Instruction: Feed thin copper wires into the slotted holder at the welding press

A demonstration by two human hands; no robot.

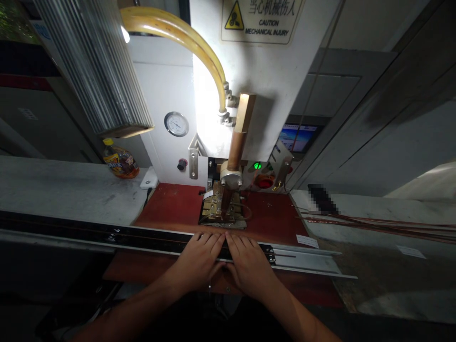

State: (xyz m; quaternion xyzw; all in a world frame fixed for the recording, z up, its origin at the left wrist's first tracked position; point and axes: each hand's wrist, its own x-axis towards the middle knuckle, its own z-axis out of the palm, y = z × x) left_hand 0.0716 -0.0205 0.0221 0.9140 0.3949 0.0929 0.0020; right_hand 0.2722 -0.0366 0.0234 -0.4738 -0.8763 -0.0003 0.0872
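Observation:
A long metal channel rail (306,262) with a black strip (149,240) inside runs across the red work surface (171,204). Both hands grip it side by side near its right part, fingers over the top and thumbs at the near edge. My left hand (201,256) is wrapped on the rail, and my right hand (247,261) holds it just to the right, the index fingers nearly touching. Just beyond the fingers stands a brass fixture (213,209) under a copper-coloured electrode rod (237,152).
A white machine with a caution label (263,21) rises ahead. A ribbed metal lamp housing (92,66) hangs at upper left. A bottle (120,161) stands on the left table; copper strips (374,225) lie at the right. Yellow hoses (178,31) arch overhead.

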